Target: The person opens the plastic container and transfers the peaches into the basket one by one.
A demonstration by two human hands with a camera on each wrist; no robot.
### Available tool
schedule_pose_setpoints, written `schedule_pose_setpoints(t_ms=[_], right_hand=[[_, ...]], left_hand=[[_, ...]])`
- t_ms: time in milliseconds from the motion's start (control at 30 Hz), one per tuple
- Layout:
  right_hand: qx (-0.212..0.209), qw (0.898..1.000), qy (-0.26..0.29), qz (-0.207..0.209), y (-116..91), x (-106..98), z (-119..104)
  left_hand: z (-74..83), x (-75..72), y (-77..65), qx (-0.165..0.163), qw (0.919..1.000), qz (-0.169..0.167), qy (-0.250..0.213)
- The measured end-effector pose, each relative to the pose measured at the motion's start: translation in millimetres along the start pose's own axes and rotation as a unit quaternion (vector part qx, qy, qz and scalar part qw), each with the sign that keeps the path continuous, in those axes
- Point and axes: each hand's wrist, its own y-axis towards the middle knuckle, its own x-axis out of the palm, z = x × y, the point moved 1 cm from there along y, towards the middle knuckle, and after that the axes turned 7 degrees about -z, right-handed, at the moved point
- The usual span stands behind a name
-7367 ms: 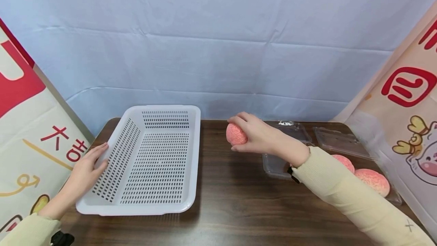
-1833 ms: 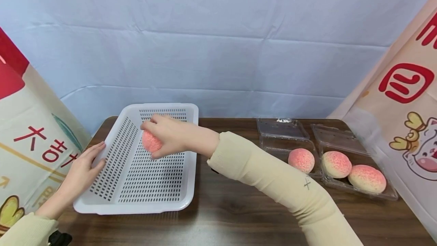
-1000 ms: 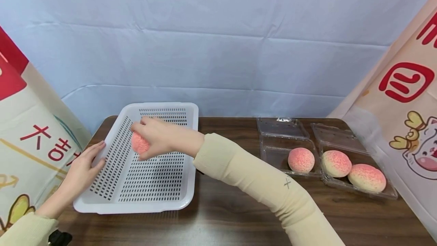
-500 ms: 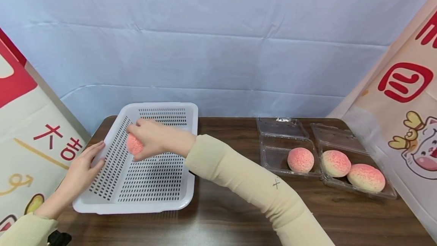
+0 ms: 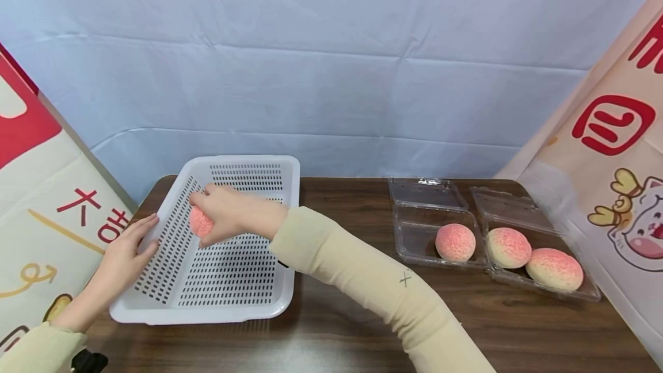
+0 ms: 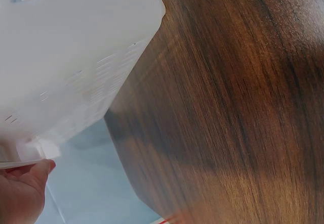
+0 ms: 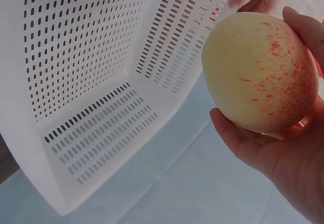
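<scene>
A pink and cream peach is gripped between the thumb and fingers of my right hand, above the left part of a white perforated plastic basket. In the right wrist view, the pale side of the peach faces the camera. My left hand holds the basket's left rim. The left wrist view has fingers of that hand at the underside of the rim.
On the right of the dark wooden table are two clear plastic clamshell boxes with raised lids. One box holds a peach. The other holds two peaches. A pale cloth hangs behind.
My right hand carried the peach left from beside the basket to above it, then drifted slightly further left. The left hand stays on the rim.
</scene>
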Motion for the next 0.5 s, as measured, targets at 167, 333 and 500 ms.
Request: schedule_pose_setpoints(t_ms=[167, 333, 500], right_hand=[[0.005, 1.0, -0.005, -0.011, 3.9, 2.4, -1.7], [0.016, 1.0, 0.001, -0.021, 7.8, 4.7, -3.5], [0.023, 0.999, 0.004, -0.029, 12.9, 5.9, -5.1]], left_hand=[[-0.3, 0.2, -0.6, 0.0, 1.0, 0.0, 0.001], [0.1, -0.1, -1.3, 0.001, 1.0, 0.005, 0.003], [-0.6, 0.0, -0.7, 0.003, 1.0, 0.002, 0.005]])
